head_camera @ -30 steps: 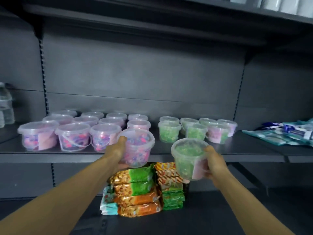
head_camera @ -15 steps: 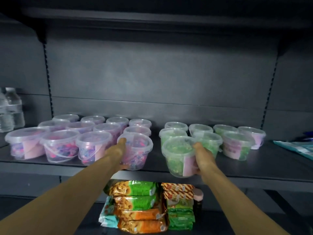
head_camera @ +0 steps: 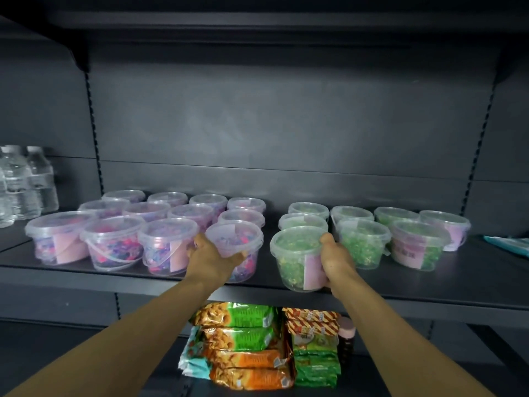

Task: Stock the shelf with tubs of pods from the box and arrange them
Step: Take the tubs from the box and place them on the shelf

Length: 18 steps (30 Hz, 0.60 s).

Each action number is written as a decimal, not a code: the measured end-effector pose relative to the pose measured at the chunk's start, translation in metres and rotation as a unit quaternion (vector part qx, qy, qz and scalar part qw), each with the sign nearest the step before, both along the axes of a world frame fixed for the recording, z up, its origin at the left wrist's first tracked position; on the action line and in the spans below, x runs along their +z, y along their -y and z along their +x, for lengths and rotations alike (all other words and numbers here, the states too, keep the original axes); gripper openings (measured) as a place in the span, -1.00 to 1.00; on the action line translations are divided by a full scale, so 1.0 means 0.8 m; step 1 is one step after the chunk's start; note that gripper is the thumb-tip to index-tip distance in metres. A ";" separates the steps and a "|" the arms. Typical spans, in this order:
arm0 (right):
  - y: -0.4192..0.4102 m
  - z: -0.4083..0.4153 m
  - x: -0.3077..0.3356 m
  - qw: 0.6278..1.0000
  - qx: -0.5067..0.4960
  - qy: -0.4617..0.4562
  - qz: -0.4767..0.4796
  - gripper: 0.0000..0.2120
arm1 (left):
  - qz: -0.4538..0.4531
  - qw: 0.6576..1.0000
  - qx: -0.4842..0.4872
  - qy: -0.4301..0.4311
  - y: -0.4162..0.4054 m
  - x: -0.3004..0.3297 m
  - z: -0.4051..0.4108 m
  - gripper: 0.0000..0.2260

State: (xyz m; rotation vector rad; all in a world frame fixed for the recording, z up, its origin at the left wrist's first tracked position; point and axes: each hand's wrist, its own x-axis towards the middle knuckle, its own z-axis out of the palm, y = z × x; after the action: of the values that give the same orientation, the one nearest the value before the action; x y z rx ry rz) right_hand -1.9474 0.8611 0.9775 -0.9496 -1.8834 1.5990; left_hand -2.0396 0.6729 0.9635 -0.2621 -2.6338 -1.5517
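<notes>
**Two tubs at the shelf's front edge**

The pink tub (head_camera: 237, 253) sits upright in the left hand (head_camera: 211, 257), fingers curled round its near wall. The green tub (head_camera: 297, 257) is gripped by the right hand (head_camera: 336, 260), just left of its thumb. Both close the front rows on the shelf (head_camera: 429, 285); any push should go straight away from the hands.

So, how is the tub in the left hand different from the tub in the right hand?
The pink tub holds pink and purple pods; the green tub holds green ones. The left hand grips the pink tub among pink tubs, the right hand grips the green tub among green ones. Both are clear, lidded and upright at the shelf front.
</notes>
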 end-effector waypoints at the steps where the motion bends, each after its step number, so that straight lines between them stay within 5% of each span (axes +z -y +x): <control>1: 0.000 -0.003 0.000 1.000 0.002 0.009 0.005 -0.57 | 0.001 1.000 0.001 -0.005 0.001 0.000 0.000 -0.18; 18: 0.001 -0.013 -0.005 0.991 -0.028 0.056 0.119 -0.62 | -0.105 0.984 -0.005 -0.147 0.026 0.016 0.013 -0.52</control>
State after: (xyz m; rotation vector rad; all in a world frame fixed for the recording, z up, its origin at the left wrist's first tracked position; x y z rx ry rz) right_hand -1.9579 0.8599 0.9731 -0.9953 -2.0496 1.2757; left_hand -2.0290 0.6521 0.9761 -0.4784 -2.5590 -1.1352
